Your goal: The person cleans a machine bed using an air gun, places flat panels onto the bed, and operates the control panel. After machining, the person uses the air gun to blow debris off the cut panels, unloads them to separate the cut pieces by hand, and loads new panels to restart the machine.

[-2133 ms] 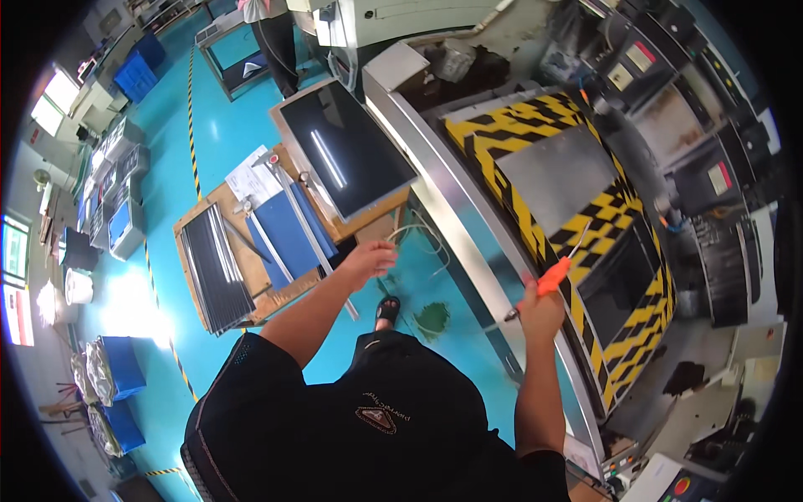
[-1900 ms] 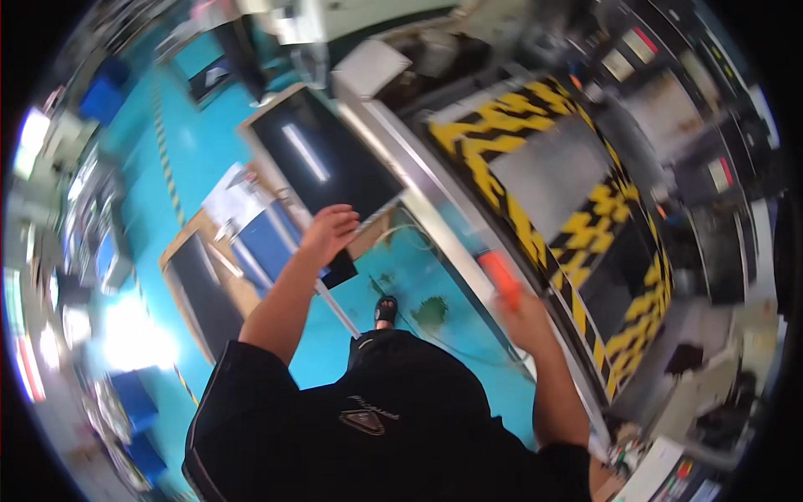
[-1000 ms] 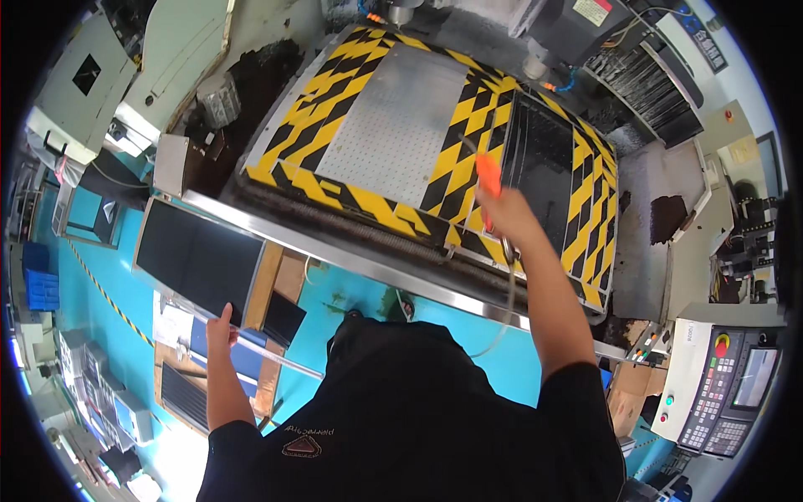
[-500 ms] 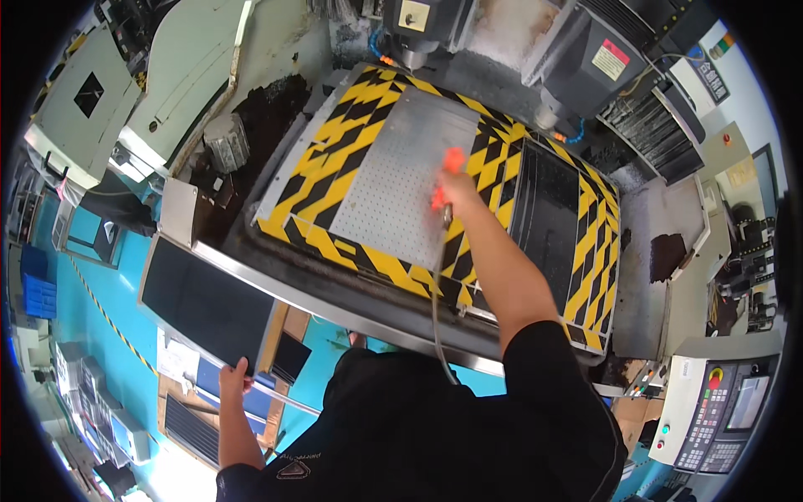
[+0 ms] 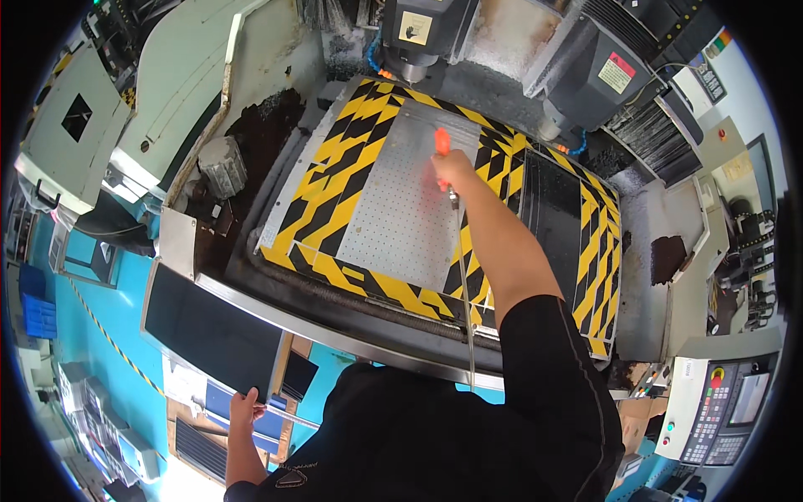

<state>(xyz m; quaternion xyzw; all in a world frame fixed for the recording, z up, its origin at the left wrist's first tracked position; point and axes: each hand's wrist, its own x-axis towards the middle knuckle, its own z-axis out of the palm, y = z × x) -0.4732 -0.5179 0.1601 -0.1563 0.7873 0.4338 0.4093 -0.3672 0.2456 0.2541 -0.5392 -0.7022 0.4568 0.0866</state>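
My right hand (image 5: 453, 170) is wrapped round an orange air blow gun (image 5: 442, 142), held above a grey perforated plate (image 5: 410, 201). A thin hose (image 5: 466, 293) runs from the gun's metal fitting down toward my body. Yellow-and-black striped tape (image 5: 351, 176) frames the plate on the machine bed. At the lower left, my left hand (image 5: 244, 410) grips the near corner of a flat black panel (image 5: 213, 330). The panel is tilted and lies outside the machine's metal front edge (image 5: 335, 347).
Two spindle heads (image 5: 410, 63) hang over the far side of the bed. To the right of the plate is a dark panel section (image 5: 548, 201). A control console (image 5: 723, 410) stands at the lower right. Cardboard and dark sheets (image 5: 196, 443) sit low on the left.
My right hand and the blow gun have moved slightly farther over the plate, and the hose has swung right. My left hand and the black panel's held corner have come a little nearer. The view has shifted slightly.
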